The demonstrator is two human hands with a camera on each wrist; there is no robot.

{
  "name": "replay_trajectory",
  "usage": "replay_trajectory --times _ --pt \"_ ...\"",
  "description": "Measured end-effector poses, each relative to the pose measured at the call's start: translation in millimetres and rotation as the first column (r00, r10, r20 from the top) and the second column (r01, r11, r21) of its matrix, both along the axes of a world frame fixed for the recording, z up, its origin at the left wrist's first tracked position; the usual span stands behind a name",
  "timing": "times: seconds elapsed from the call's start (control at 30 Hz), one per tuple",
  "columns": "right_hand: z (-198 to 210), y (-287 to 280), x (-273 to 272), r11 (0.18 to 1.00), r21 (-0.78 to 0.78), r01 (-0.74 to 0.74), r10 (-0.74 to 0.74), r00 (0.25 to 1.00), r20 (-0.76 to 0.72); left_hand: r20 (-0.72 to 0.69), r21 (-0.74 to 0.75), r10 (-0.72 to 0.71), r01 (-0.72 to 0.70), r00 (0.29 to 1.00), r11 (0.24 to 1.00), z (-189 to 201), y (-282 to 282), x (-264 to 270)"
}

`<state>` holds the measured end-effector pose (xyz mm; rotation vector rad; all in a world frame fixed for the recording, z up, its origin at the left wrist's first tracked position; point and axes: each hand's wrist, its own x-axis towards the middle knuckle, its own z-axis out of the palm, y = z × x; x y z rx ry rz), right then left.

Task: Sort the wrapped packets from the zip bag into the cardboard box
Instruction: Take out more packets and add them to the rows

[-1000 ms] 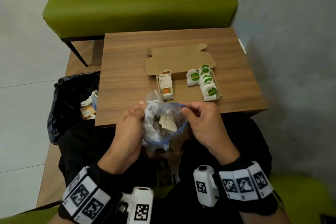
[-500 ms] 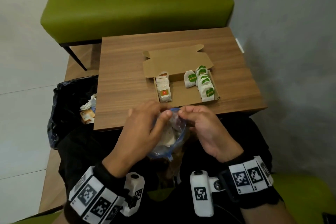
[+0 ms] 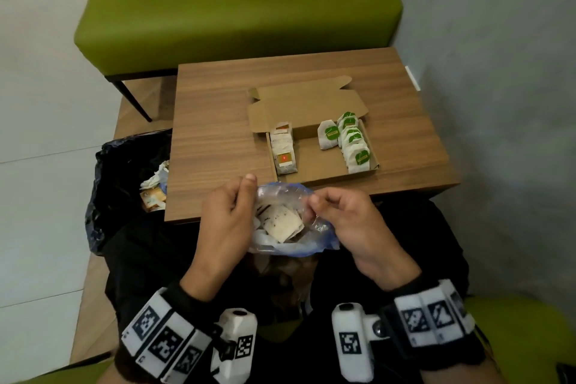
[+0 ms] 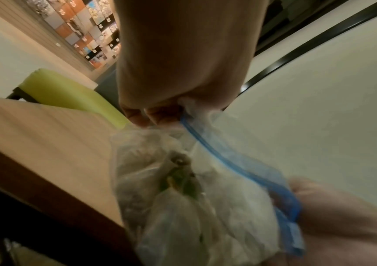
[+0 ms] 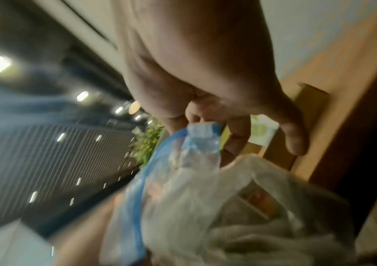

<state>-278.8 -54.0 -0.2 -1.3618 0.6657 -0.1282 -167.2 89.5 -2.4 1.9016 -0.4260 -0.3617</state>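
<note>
Left hand (image 3: 226,221): lower centre of the head view, left of the bag; its grip pinches the bag's left rim, fingers curled on the blue zip strip in the left wrist view
Right hand (image 3: 349,221): lower centre, right of the bag; its grip pinches the bag's right rim between thumb and fingers
Bag (image 3: 293,246): clear, blue zip edge, held open between both hands just below the tabletop's near edge, over the lap
Packets in bag (image 3: 282,223): pale, speckled, lying loose in the open mouth
Box (image 3: 321,162): centre of the frame, on the tabletop (image 3: 218,121), lid flap folded back toward the top
Red-label packets (image 3: 283,150): a row along the box's left wall
Green-label packets (image 3: 353,140): a row along the box's right wall, one standing just left of that row
Black bag (image 3: 124,171): middle left, beside the tabletop, with crumpled wrappers inside
Green bench (image 3: 237,0): top of the frame, behind the tabletop
</note>
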Motion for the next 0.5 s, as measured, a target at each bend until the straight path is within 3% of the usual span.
replay_trajectory --times 0.1,0.17,0.2,0.27,0.33,0.43,0.5 --pt "8.2 -10.2 0.9 0.929 0.363 -0.076 0.107 0.992 -0.066 -0.317 -0.067 0.122 -0.15 0.941 0.986 0.8 -1.3 -0.4" --pt "6.9 -11.7 2.8 0.872 0.488 -0.045 0.12 0.985 -0.123 -0.392 -0.052 0.131 -0.164 0.911 0.985 -0.8 -2.5 -0.9" --pt "6.1 -11.3 3.6 0.867 0.498 -0.024 0.115 0.982 -0.152 -0.332 -0.041 0.099 -0.119 0.938 0.992 -2.6 -0.5 -0.3" --pt "6.0 -10.6 4.4 0.884 0.466 0.022 0.084 0.975 -0.204 -0.043 0.031 -0.057 0.059 0.997 0.998 -6.0 7.9 2.5" --pt "7.5 -12.5 3.6 0.917 0.394 0.054 0.042 0.972 -0.232 0.227 0.163 -0.251 0.217 0.941 0.963 -3.8 16.5 5.7" --pt "11.5 -14.2 2.3 0.95 0.311 -0.001 0.069 0.976 -0.206 0.318 0.32 -0.498 0.404 0.807 0.857 2.5 19.6 4.7" --pt "13.5 -12.5 4.0 0.961 0.266 -0.071 0.119 0.979 -0.168 0.36 0.353 -0.529 0.413 0.769 0.84 2.0 17.7 1.6"
